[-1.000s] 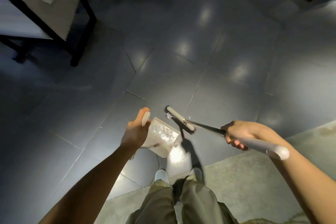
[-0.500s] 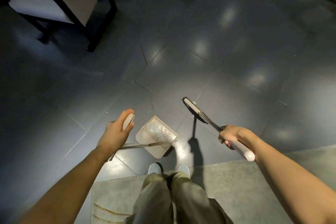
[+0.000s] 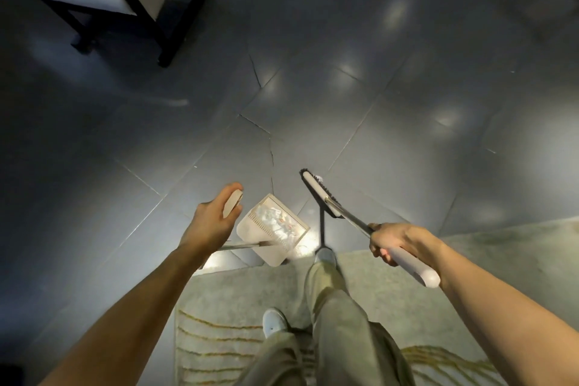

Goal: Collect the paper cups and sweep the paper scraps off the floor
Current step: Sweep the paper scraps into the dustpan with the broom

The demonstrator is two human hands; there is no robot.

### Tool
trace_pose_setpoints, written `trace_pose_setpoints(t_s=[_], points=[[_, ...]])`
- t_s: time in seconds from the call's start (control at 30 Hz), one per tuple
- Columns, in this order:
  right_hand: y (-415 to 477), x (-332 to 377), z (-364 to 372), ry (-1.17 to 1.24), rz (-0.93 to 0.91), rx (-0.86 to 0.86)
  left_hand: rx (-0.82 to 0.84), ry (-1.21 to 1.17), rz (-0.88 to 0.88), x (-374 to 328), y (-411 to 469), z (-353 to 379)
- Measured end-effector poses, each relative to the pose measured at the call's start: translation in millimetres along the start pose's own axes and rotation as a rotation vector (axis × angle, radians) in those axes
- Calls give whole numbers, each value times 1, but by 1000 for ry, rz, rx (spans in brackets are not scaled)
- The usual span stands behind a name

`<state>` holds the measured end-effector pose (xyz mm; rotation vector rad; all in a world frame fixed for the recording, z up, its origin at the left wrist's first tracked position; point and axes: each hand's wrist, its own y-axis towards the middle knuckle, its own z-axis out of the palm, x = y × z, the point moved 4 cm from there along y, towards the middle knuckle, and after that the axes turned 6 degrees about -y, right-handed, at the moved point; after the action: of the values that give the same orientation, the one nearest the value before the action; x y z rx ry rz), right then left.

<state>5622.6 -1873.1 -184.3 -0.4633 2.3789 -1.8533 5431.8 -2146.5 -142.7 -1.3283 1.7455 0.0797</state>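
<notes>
Dustpan (image 3: pixel 268 255) of paper scraps (image 3: pixel 277 221) in left hand (image 3: pixel 213 222) — broom (image 3: pixel 319 194) in right hand (image 3: pixel 398 241)

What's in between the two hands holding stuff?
In the head view, the beige plastic dustpan, holding white paper scraps, is between the left hand and the right hand, which grips a long-handled broom.

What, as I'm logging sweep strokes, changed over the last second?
The head of the broom swung right, away from the mouth of the dustpan, and is now apart. One shoe stepped back onto the rug. Unchanged: left hand holds the dustpan, right hand grips the broom, scraps lie in the pan.
</notes>
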Motion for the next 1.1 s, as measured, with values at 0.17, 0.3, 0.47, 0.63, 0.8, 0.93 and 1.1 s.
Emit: trace_pose_setpoints(t_s=[0.17, 0.3, 0.47, 0.63, 0.8, 0.93, 1.1], points=[[-28, -6, 33, 88, -14, -57, -9, -4, 67, 19, -28, -1], [-54, -9, 34, 132, -15, -58, -26, 22, 116, 26, -35, -5], [-53, -5, 28, 20, -5, -90, -22, 10, 102, 24, -27, 1], [-16, 6, 32, -108, 14, -122, -35, 39, 74, 12, -6, 4], [-3, 19, 50, -119, -11, -40, -51, 75, 86, -3, 7, 10], [-17, 25, 77, -122, -18, 48, -76, 113, 77, -5, 11, 6], [-44, 28, 106, -231, -50, 144, -78, 110, 101, -5, 10, 6]])
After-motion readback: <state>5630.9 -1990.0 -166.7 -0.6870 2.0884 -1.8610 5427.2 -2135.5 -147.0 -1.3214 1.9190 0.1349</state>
